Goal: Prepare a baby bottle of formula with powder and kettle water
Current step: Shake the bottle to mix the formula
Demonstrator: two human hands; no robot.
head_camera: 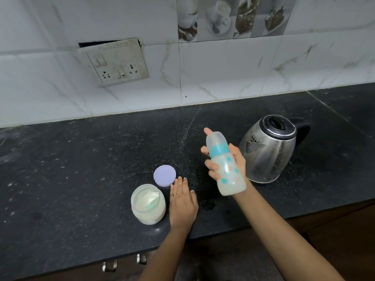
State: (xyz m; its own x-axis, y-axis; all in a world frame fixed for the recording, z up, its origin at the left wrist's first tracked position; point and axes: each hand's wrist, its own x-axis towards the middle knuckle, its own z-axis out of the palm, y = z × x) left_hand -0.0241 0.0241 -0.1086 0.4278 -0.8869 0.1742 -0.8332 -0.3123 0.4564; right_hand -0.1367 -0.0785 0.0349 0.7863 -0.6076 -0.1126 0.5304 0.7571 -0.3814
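My right hand (237,161) grips a capped baby bottle (226,167) above the counter. The bottle has a blue collar and a clear cap, holds milky liquid, and tilts with its top to the upper left. My left hand (182,201) rests flat on the black counter with its fingers together and nothing in it. Just left of that hand stands an uncovered clear jar of white powder (148,205). The jar's lilac lid (164,175) lies on the counter behind it, by my left fingertips. A steel electric kettle (269,149) with its lid down stands right of the bottle.
The black stone counter (81,169) runs to a marble-tiled wall with a socket plate (115,61). Small wet spots (208,204) lie between my hands. Cabinet handles (123,262) show below the counter's front edge.
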